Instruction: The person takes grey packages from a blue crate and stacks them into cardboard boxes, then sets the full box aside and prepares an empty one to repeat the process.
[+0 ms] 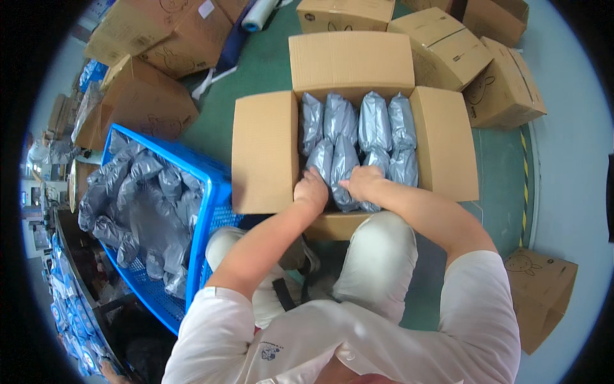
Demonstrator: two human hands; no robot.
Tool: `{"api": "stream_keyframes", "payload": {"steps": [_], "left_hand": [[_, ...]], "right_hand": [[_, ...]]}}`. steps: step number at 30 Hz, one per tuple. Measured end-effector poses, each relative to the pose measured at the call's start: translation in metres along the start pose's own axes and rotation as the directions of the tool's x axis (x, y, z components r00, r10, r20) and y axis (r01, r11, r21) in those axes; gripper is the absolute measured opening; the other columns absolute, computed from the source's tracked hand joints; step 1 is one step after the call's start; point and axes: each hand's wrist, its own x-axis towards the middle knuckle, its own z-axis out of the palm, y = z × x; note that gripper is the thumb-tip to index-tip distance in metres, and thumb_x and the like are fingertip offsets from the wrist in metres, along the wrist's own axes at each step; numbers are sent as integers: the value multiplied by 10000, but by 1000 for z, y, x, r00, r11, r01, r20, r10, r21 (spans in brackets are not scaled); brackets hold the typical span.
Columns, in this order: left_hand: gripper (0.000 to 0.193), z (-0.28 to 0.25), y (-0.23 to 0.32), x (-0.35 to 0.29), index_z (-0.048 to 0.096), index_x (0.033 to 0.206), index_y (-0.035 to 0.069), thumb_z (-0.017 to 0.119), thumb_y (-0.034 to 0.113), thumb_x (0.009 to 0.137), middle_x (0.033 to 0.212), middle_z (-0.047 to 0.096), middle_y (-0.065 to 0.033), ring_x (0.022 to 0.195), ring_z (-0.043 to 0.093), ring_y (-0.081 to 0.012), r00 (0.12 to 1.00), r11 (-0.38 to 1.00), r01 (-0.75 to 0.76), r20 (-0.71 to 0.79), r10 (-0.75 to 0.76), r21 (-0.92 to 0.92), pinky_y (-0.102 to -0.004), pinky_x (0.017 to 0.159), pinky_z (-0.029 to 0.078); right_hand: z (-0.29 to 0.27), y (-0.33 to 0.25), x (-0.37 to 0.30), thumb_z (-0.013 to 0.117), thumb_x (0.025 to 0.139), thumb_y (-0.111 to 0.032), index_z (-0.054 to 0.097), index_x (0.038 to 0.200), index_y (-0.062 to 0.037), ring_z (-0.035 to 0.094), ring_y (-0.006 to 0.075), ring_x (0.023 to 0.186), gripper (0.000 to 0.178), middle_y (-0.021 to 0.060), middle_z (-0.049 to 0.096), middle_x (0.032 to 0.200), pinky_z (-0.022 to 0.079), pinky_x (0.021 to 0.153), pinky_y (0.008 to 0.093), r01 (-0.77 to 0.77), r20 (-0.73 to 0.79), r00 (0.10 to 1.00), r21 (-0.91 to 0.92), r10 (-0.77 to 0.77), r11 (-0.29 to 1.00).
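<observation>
An open cardboard box (350, 61) stands in front of me, its flaps folded outward. Inside, grey plastic-wrapped packages lie side by side in two rows. My left hand (311, 189) reaches over the near left part of the box, fingers closed about the near end of a grey package (320, 158). Beside it, my right hand (364, 183) is closed at another grey package (345, 168), one digit pointing left across its surface. The fingertips of both hands are partly hidden among the packages.
A blue plastic crate (220, 195) heaped with similar grey packages (146, 168) stands at my left. Cardboard boxes (441, 54) crowd the far right, others (144, 102) the far left. Another carton (540, 294) sits by the wall at right. My knees (378, 256) are against the box's near side.
</observation>
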Motion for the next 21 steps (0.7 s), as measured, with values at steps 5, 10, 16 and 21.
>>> {"api": "stream_keyframes", "payload": {"steps": [5,10,16,21], "left_hand": [[389,-44,-9,-24,627,1248,-24,628,193,925,1239,686,-151,1100,693,-254,976,982,-185,125,178,41,-357,873,564],[215,-17,11,-6,782,1035,115,601,158,929,1149,736,-90,1084,702,-238,987,987,-161,15,161,25,-353,855,571],[390,-41,-39,-72,713,1132,55,648,378,923,1088,718,-151,1003,699,-334,953,907,-297,-150,262,-299,-429,841,562],[307,-17,-168,-184,698,1139,60,644,274,926,1036,714,-161,915,699,-331,634,757,-322,-724,-274,-568,-425,797,560]], "right_hand": [[-31,5,-20,614,888,-636,745,1031,-29,691,308,1066,637,140,727,1104,545,886,414,108,96,990,-86,-100,990],[9,4,4,704,821,-610,763,920,-36,719,326,956,585,174,743,969,569,819,438,303,3,952,-173,-307,937],[-7,9,-14,701,827,-577,744,930,9,700,391,951,597,229,724,991,559,794,473,282,26,959,14,-283,959],[-27,28,-56,713,917,-407,557,798,-23,580,159,572,431,62,561,664,477,539,336,237,-152,971,593,-183,770]]}}
